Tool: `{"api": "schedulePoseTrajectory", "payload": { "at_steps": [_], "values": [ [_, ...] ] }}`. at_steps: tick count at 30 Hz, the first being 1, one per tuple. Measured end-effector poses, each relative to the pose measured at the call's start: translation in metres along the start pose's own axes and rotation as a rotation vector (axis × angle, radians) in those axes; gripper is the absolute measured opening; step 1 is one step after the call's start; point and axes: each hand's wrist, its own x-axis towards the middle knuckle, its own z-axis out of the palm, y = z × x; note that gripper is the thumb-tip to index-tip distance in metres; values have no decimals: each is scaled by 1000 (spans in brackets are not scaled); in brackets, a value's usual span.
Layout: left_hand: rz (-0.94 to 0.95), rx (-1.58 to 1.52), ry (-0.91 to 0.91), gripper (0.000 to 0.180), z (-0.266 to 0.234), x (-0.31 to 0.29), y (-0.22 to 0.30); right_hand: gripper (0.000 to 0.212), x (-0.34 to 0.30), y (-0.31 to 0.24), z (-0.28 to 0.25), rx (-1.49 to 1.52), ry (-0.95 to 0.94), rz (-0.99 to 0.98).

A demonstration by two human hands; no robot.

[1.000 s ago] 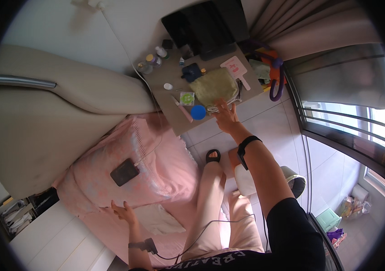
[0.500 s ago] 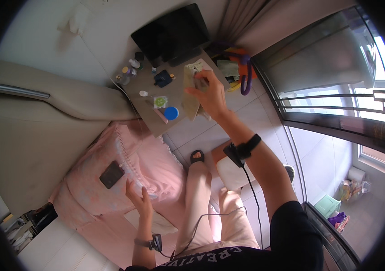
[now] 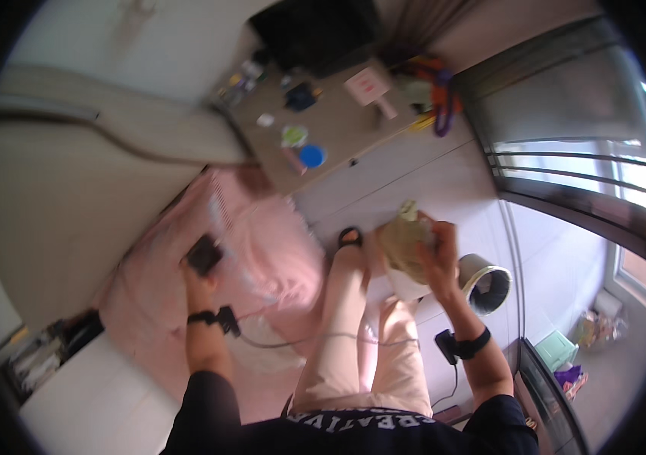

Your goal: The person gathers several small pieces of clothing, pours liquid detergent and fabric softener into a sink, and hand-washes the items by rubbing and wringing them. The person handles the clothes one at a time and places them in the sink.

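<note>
Olive-green crumpled cloth or bag [image 3: 405,244], soft and bunched, is held in the right hand [image 3: 438,254] above the pale tiled floor [image 3: 414,178], just in front of the person's knees. The fingers curl round its right edge, gripping the bundle; the picture is blurred, so single fingertips cannot be told apart. A dark band with a small black box [image 3: 459,345] sits on the right wrist.

The left hand [image 3: 200,274] rests on the pink bedspread [image 3: 262,250], its fingers reaching to a small flat black rectangular device [image 3: 204,254]; whether they close on it cannot be told. A dark wrist strap with a black cabled unit [image 3: 217,318] sits on that wrist.

Beyond the knees stands a low grey-brown table [image 3: 338,129]. On it lie:
- a round blue lid [image 3: 312,156] near the front edge;
- a round pale-green item with a white centre [image 3: 293,136] just behind it;
- a small white disc [image 3: 265,120];
- a dark blue boxy item [image 3: 299,97];
- a pink rectangular card or package [image 3: 367,85] toward the right.

At the table's right end hangs a purple loop [image 3: 444,110] amid orange and yellow clutter. A black screen [image 3: 315,34] stands behind the table. A round grey bin with a dark opening [image 3: 487,282] stands on the floor just right of the right hand.
</note>
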Motion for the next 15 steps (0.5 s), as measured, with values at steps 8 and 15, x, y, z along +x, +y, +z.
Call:
{"api": "schedulePoseTrajectory", "payload": {
  "at_steps": [8, 15],
  "values": [
    [54, 870, 362, 101, -15, -15, 7, 31, -37, 23, 13, 54, 38, 199],
    [373, 1119, -76, 91, -36, -10, 24, 29, -45, 36, 13, 106, 36, 214]
  ]
}}
